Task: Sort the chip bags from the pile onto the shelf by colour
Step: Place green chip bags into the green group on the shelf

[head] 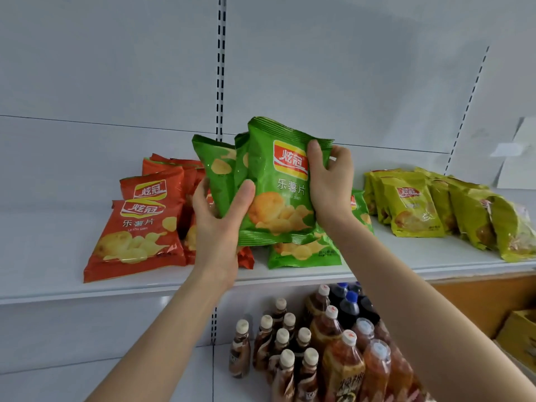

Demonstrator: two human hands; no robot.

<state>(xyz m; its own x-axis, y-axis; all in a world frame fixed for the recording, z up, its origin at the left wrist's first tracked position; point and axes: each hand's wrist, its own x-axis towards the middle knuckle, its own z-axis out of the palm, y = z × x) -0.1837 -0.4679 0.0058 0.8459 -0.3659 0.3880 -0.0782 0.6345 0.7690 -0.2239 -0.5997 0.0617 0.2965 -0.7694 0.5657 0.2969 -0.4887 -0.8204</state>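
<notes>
I hold a small stack of green chip bags [275, 181] upright above the middle of the white shelf [58, 288]. My left hand [217, 227] grips the stack's lower left side, thumb on the front bag. My right hand [330, 184] grips its upper right edge. Another green bag [301, 253] lies flat on the shelf just below the stack. Red chip bags [139, 230] lie grouped on the left of the shelf. Yellow chip bags [414, 207] stand and lean in a row on the right.
Below the shelf, several drink bottles [304, 340] stand packed on the lower level. A slotted upright [220, 68] runs down the white back panel. A yellow cardboard box [519, 335] sits at the lower right.
</notes>
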